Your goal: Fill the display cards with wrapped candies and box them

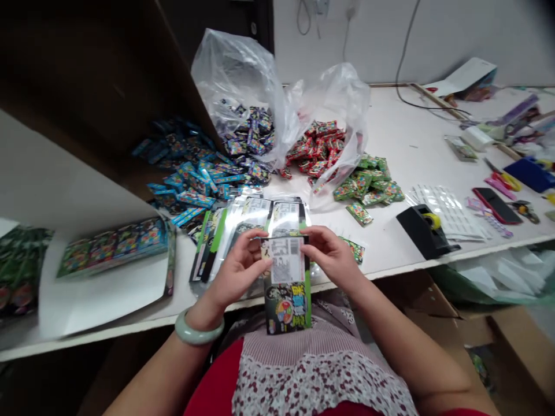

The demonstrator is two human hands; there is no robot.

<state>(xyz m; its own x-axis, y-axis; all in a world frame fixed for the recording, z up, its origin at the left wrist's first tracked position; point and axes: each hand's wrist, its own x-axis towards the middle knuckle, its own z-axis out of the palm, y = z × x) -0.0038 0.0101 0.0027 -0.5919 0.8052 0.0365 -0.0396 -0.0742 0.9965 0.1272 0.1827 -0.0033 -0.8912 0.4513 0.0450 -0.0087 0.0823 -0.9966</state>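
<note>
A flat black-and-green printed packet with a pale text panel and a barcode is held upright in front of my body, at the table's front edge. My left hand pinches its upper left side between thumb and fingers. At the upper right side, my right hand grips it the same way. Just behind the packet lies a stack of similar printed packets in shiny clear plastic. Part of a small green packet shows beside my right hand.
Small blue packets are heaped at left. Clear plastic bags hold purple packets and red packets; green packets lie right of them. A tape dispenser, sticker sheets and a phone are at right. An open display box stands at left.
</note>
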